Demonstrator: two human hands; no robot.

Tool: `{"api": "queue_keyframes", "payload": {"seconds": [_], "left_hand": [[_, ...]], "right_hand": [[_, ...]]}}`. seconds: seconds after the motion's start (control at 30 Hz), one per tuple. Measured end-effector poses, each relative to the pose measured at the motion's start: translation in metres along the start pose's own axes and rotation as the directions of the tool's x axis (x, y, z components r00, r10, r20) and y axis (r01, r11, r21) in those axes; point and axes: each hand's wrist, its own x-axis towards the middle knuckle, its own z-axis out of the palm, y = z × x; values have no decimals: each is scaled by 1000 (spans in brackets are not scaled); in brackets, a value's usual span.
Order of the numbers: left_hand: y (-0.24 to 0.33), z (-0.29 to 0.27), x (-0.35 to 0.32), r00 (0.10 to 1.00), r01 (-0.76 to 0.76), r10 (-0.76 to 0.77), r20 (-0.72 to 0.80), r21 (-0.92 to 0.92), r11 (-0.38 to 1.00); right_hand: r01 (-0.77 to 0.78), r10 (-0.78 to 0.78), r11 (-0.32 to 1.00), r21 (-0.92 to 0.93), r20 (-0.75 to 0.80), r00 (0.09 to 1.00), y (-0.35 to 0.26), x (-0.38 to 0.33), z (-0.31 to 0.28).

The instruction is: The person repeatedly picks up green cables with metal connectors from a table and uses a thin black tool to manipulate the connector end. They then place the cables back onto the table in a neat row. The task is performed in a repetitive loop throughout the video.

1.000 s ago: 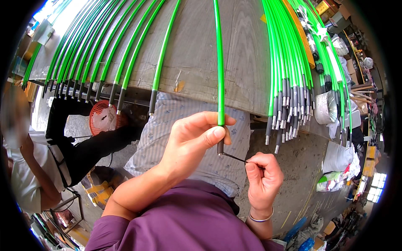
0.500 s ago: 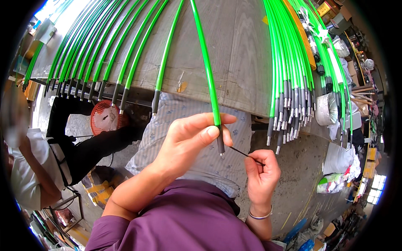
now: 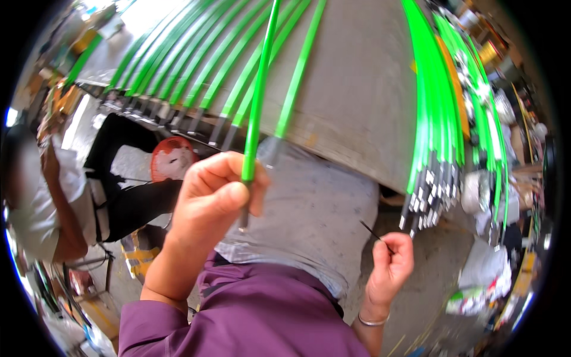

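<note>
My left hand (image 3: 208, 196) is closed round the lower part of a bright green rod (image 3: 258, 101), thumb against it just above the metal tip. The rod's dark end sleeve sticks out below the fingers, and its upper length slants over the table. Off to the right, my right hand (image 3: 389, 262) pinches a thin black stick (image 3: 370, 229), which points up and left, apart from the rod. Whether the stick has a special tip is too small to tell. One loose green rod (image 3: 297, 89) lies on the table just right of the held one.
Several green rods (image 3: 172, 65) fan across the left of the grey table (image 3: 357, 89), dark ends over its edge. A dense bundle (image 3: 434, 119) lies at right. A person (image 3: 53, 208) sits at left beside a red basket (image 3: 172, 156). A pale patterned cloth (image 3: 309, 202) covers my lap.
My left hand has swung left with the green rod. My right hand has drawn slightly right and down, and the black stick has come away from the rod's end. The view has shifted.
</note>
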Motion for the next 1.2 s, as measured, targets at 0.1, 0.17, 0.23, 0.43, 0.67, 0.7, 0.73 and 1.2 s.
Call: {"api": "queue_keyframes", "payload": {"seconds": [0.1,0.17,0.23,0.43,0.67,0.7,0.73,1.2], "left_hand": [[56,-38,2,991,-52,97,-93,396,917],[95,-68,0,952,45,183,-247,703,710],[131,-105,1,912,127,302,-276,892,433],[209,-207,18,778,486,580,-243,818,-309],[246,-279,40,822,532,548,-154,548,-646],[247,-287,43,809,566,554,-197,517,-642],[249,-294,44,801,572,568,-191,524,-631],[303,-402,31,770,614,638,-3,272,-741]], "right_hand": [[-40,40,998,43,0,999,7,-3,-3],[-54,52,997,64,29,998,6,-1,1],[-39,37,998,52,51,998,7,1,6],[-17,14,999,33,91,996,5,6,13],[-134,111,956,261,103,989,1,6,14],[-177,147,927,331,113,983,-1,5,15],[-182,152,922,342,113,982,-1,4,15],[-221,177,868,445,138,974,-7,4,11]]}}
